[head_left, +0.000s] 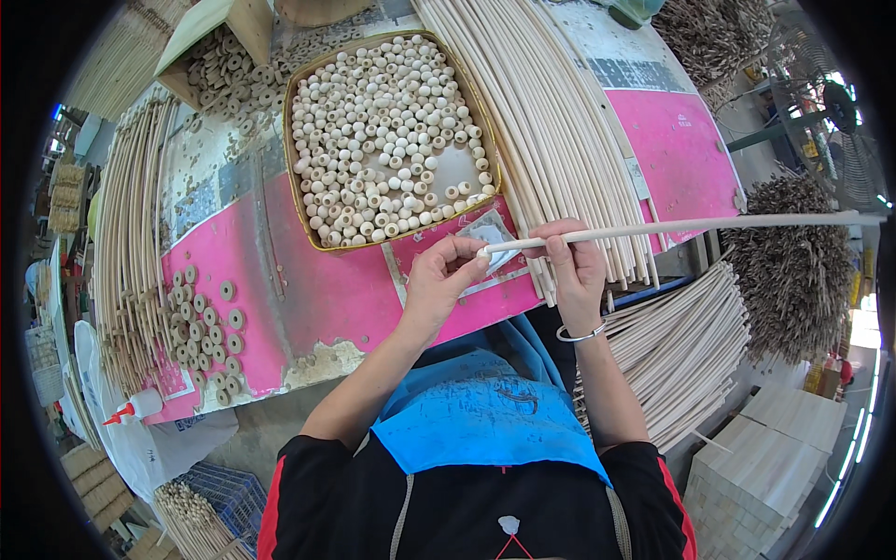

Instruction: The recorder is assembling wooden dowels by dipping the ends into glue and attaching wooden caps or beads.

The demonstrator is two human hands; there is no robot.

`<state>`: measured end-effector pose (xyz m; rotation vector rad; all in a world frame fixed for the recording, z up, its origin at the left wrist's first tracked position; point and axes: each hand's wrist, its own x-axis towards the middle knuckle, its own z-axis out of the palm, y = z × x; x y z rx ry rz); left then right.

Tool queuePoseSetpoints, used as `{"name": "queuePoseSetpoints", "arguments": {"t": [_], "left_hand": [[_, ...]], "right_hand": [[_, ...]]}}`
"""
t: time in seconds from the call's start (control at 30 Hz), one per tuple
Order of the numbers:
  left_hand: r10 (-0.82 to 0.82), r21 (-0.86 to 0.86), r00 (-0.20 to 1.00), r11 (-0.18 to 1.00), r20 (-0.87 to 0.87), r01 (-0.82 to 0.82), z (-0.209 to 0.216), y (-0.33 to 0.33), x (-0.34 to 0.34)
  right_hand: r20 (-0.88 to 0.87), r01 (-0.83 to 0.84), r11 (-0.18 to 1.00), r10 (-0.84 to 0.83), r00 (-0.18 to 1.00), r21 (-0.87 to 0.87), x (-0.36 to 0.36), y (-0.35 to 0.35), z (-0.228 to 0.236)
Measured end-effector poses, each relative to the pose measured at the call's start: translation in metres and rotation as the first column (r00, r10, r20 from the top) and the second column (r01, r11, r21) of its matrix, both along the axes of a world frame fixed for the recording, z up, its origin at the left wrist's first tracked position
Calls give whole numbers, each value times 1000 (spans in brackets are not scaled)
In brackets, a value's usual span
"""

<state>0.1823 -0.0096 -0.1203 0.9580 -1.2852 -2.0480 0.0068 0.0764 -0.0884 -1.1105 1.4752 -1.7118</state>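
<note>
My right hand (579,266), with a bangle at its wrist, is closed around a long pale wooden rod (691,225) that reaches out to the right. At the rod's left end, my left hand (443,282) pinches what looks like a small wooden bead (483,254), mostly hidden by the fingertips. Just beyond my hands stands a shallow yellow-rimmed tray (392,241) of round wooden beads (373,131) with holes. Under the rod's end lies a white patch (499,254) on the pink table (317,280).
Loose rods (541,121) lie right of the tray; more rods (131,233) lie far left, near wooden rings (210,327). A wooden box (219,47) spills rings at the back. A glue bottle (140,404) lies at the left edge. Rod bundles (686,345) and a fan (831,107) stand right.
</note>
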Motion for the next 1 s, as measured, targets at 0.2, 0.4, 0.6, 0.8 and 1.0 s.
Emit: {"name": "queuePoseSetpoints", "arguments": {"t": [0.2,0.4,0.6,0.8,1.0], "left_hand": [[10,-81,999,997,50,-6,-7,3,3],[31,-491,998,871,52,-1,5,-3,3],[2,-331,998,944,-55,-20,5,14,-12],[213,54,952,977,-217,-207,18,16,-49],[107,-53,946,990,-305,-129,37,-27,-35]], "right_hand": [[-115,-73,997,69,991,-31,-5,5,2],[-4,-87,996,87,996,-34,-4,10,0],[201,159,985,-142,969,-72,17,18,-7],[391,116,980,-171,905,160,22,22,-9],[-827,493,857,-380,413,-148,-49,119,73]]}}
